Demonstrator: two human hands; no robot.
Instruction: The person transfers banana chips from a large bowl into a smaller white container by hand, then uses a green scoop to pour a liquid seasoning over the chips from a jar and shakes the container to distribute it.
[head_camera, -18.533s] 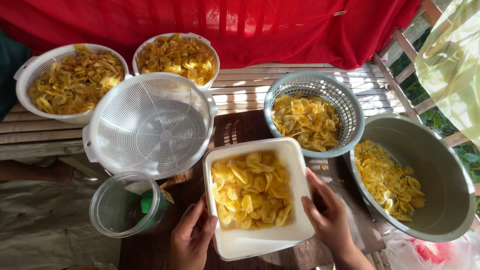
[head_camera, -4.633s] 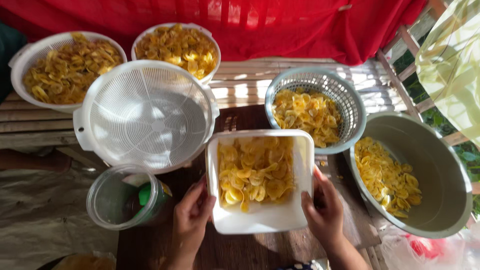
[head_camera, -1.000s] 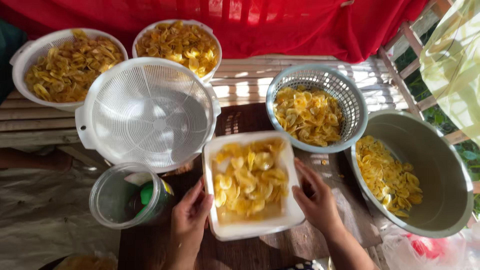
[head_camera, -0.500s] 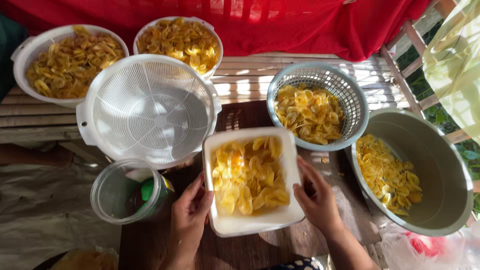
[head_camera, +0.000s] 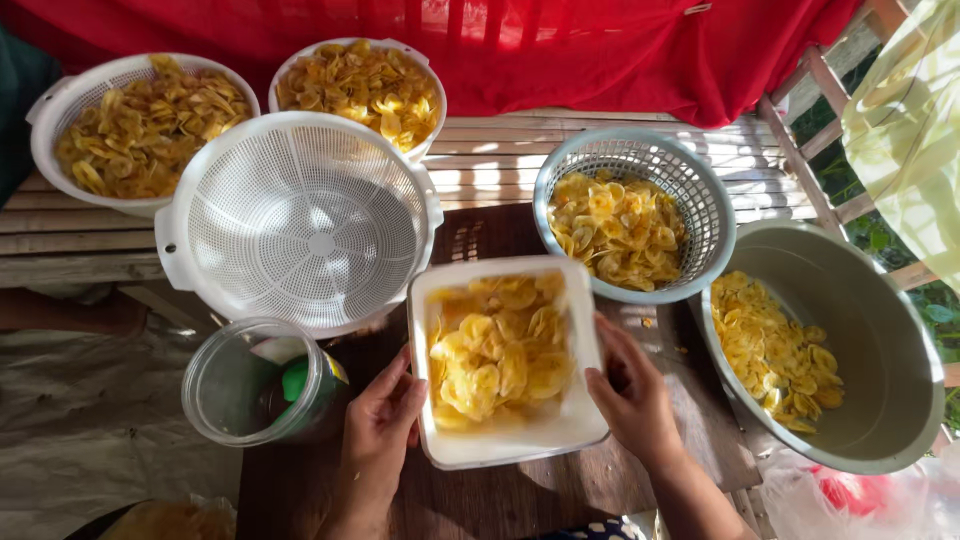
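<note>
Two hands, left hand (head_camera: 380, 425) and right hand (head_camera: 628, 395), grip white tray (head_camera: 505, 455)

we seem to be at an outdoor, home-style food-making spot, not a fitted kitchen. we work over a slatted bamboo bench (head_camera: 560, 140) in dappled sunlight, with a red cloth (head_camera: 560, 50) draped behind it and green leaves (head_camera: 940, 310) past a wooden railing (head_camera: 810, 90). plastic colanders (head_camera: 300, 220) and a metal basin (head_camera: 880, 330) of yellow fried chips (head_camera: 770, 350) crowd the surface, which points to small-batch snack making.
</note>
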